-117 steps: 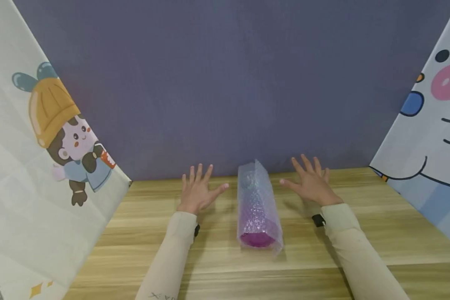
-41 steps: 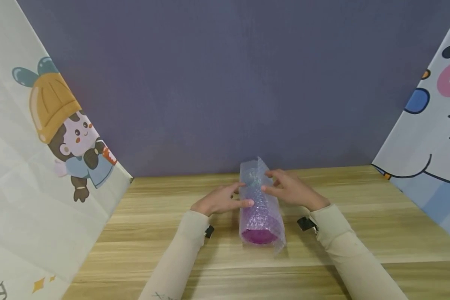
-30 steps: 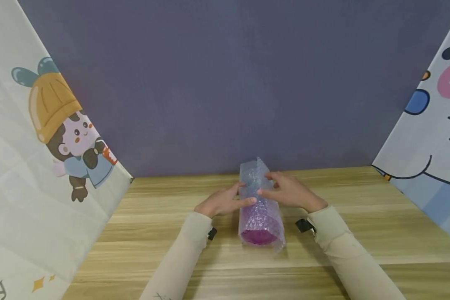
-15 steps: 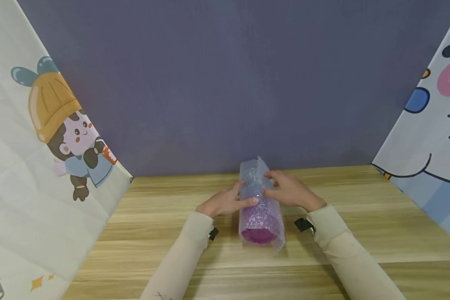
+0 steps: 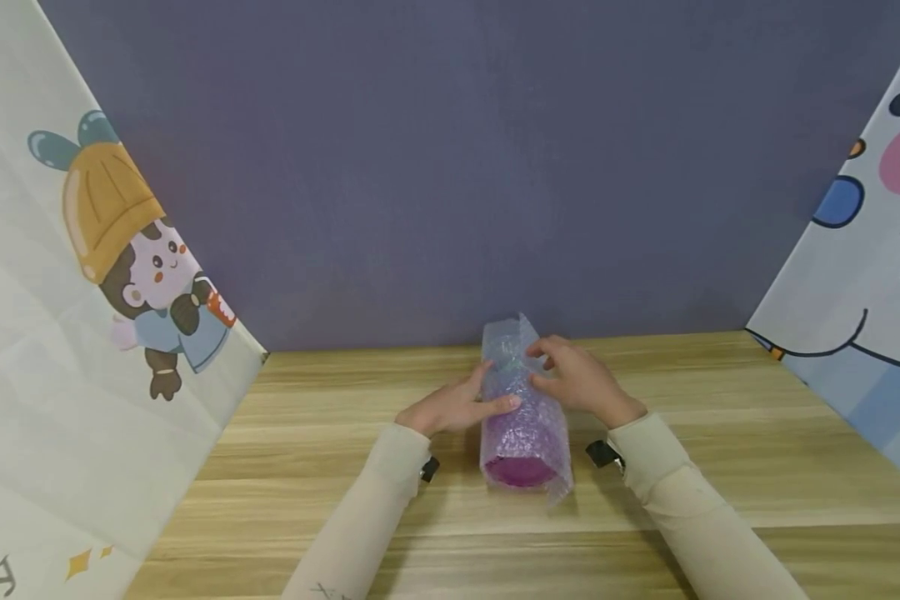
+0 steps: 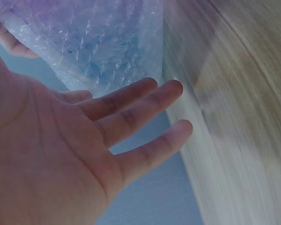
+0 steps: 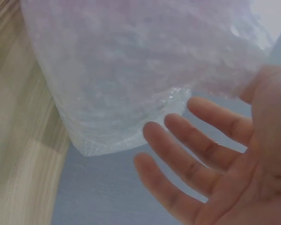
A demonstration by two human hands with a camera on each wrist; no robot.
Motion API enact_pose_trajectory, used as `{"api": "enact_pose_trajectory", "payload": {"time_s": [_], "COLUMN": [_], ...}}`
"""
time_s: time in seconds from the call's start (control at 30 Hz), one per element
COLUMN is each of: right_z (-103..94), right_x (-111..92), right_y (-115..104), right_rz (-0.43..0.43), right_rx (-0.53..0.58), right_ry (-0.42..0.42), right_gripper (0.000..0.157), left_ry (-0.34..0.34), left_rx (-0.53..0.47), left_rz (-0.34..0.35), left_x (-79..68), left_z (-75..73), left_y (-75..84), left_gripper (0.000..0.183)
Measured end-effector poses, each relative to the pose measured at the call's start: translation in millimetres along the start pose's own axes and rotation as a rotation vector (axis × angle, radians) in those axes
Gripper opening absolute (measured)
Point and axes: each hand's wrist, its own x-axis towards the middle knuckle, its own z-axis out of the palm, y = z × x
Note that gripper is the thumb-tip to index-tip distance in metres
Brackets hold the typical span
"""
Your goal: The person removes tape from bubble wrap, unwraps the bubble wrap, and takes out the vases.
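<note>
A cylinder in clear bubble wrap lies on the wooden table in the head view, its round purple end facing me. The colour fades to bluish toward the far end. My left hand lies along its left side, thumb on top of the wrap; three fingers are nearly straight in the left wrist view. At the upper right side, my right hand has its thumb and index fingertip at the loose flap of bubble wrap. In the right wrist view its fingers are apart and slightly bent, near the wrap's edge.
The wooden table ends at a grey-blue back panel. White side panels with cartoon prints slope in on both sides. A black wrist strap piece hangs below the right cuff.
Both hands have come in from either side of the wrapped cylinder to touch it. Over the last second, the right thumb and index finger have shifted slightly along the flap. The cylinder stays in place.
</note>
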Motion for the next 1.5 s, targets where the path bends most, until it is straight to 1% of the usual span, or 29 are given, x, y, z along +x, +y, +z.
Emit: {"api": "enact_pose_trajectory", "payload": {"time_s": [0.17, 0.27, 0.5, 0.7, 1.0, 1.17, 1.5], "right_z": [5.7, 8.4, 12.5, 12.7, 12.8, 14.3, 15.3], "right_x": [2.2, 2.7, 2.8, 10.0, 19.8, 25.6, 34.2], "right_y": [0.2, 0.3, 0.4, 7.7, 16.2, 20.4, 31.5], "right_rz": [-0.057, -0.088, -0.137, -0.190, -0.218, -0.233, -0.254], "right_rx": [-0.054, -0.079, -0.116, -0.164, -0.240, -0.282, -0.270], "right_ry": [0.096, 0.140, 0.197, 0.232, 0.236, 0.236, 0.237], "right_gripper": [0.031, 0.026, 0.019, 0.015, 0.013, 0.012, 0.010], "left_ry": [-0.001, -0.002, -0.003, 0.011, 0.032, 0.040, 0.049], "left_rx": [0.000, -0.001, -0.009, -0.012, 0.006, 0.011, 0.013], "left_rz": [0.010, 0.011, 0.009, -0.002, -0.013, -0.017, -0.034], "left_x": [1.1, 1.7, 1.3, 7.8, 20.5, 24.8, 32.7], "left_z": [1.2, 1.6, 2.0, 1.2, 0.5, -0.4, -0.6], "left_y": [-0.4, -0.3, 1.6, 4.2, 6.6, 8.2, 10.9], "left_gripper": [0.112, 0.113, 0.112, 0.112, 0.114, 0.115, 0.113]}}
